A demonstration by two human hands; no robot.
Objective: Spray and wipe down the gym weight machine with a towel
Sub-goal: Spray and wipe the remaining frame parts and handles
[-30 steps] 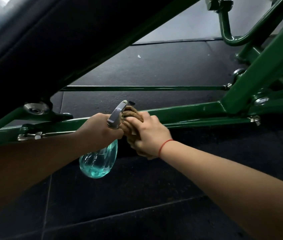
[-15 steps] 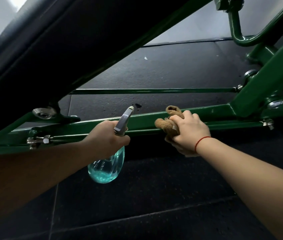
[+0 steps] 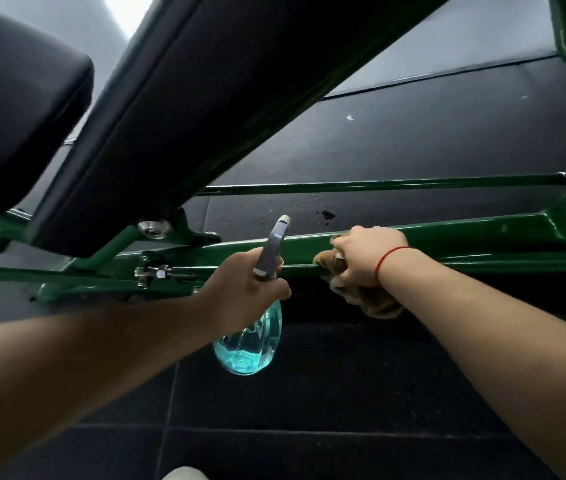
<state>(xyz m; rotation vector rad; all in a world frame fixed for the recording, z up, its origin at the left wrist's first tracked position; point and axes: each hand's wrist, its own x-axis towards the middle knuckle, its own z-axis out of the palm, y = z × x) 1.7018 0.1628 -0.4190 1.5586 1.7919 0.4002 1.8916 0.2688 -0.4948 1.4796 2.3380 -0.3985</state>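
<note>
At the far left a black padded seat cushion point(image 3: 14, 116) fills the upper corner, and beside it a long black padded backrest point(image 3: 222, 81) slants up towards the right. Both sit over the weight machine's glossy green painted steel frame point(image 3: 465, 233), whose main bar runs across the middle of the view from left to right. A round silver bolt head point(image 3: 155, 227) sits where the backrest bracket meets the frame, with a small silver fitting point(image 3: 151, 271) on the lower rail just below it. The left hand point(image 3: 243, 289) has its fingers curled firmly round the neck of a clear, teal-tinted plastic spray bottle point(image 3: 248, 344) with a grey trigger head. The bottle hangs in front of the bar, its nozzle pointing up and away, blue-green liquid showing in its round belly. Just to the right, close to the bottle but apart from it, the right hand point(image 3: 364, 258) clasps a crumpled brown towel point(image 3: 375, 304) against the main bar. Its fingers are wrapped over the bar's top edge, and the loose cloth droops beneath the wrist. A thin red string bracelet point(image 3: 387, 258) circles that wrist. Behind the bar a thin green rod point(image 3: 378, 184) runs level, and a few dark wet spots point(image 3: 326, 214) mark the dark rubber floor tiles point(image 3: 309, 427). A pale shoe tip point(image 3: 184, 474) shows at the bottom edge.
</note>
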